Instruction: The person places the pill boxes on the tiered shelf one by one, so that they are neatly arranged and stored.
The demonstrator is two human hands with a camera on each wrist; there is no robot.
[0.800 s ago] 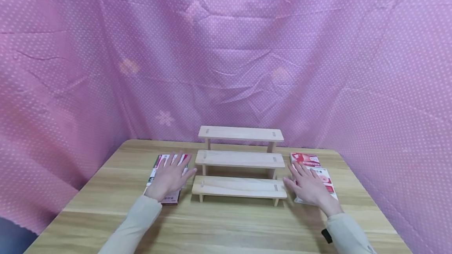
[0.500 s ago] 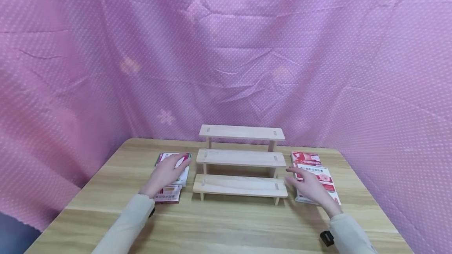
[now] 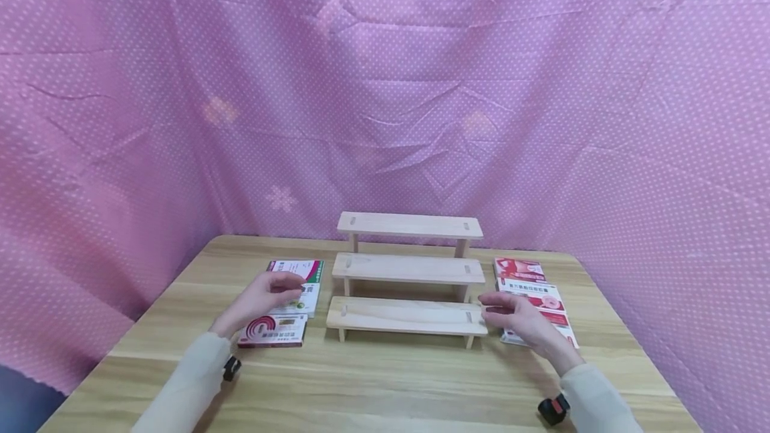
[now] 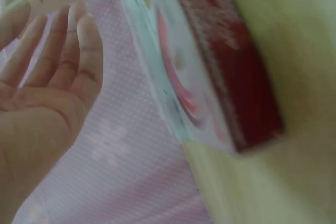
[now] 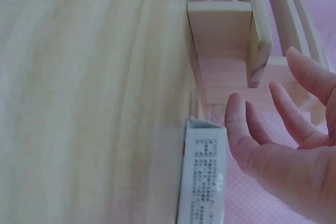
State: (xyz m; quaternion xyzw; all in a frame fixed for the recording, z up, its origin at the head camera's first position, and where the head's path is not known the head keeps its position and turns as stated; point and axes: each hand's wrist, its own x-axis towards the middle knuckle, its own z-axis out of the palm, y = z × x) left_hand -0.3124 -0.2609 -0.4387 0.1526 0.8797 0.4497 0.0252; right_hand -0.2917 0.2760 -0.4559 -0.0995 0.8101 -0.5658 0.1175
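My left hand (image 3: 261,301) hovers over the left group of flat medicine boxes, fingers loosely bent and holding nothing. Below it lie a white and dark-red box (image 3: 273,333), a white box with green print (image 3: 307,303) and a white, magenta and green box (image 3: 297,267). In the left wrist view the palm (image 4: 42,114) is beside the dark-red box (image 4: 231,66), apart from it. My right hand (image 3: 526,326), relaxed and holding nothing, is between the right-hand boxes and the shelf. Near its fingers the right wrist view shows a white box's printed side (image 5: 202,177).
A three-step wooden shelf (image 3: 409,269) stands mid-table between the two groups. On the right lie a red box (image 3: 520,269) and a white and red box (image 3: 535,293), with more partly covered by the hand. A pink dotted cloth (image 3: 409,85) hangs behind the wooden table (image 3: 385,379).
Both hands have risen off the boxes, their fingers going from spread flat to loosely bent. The left hand has drawn back to the left, uncovering more of its boxes. The boxes stay put.
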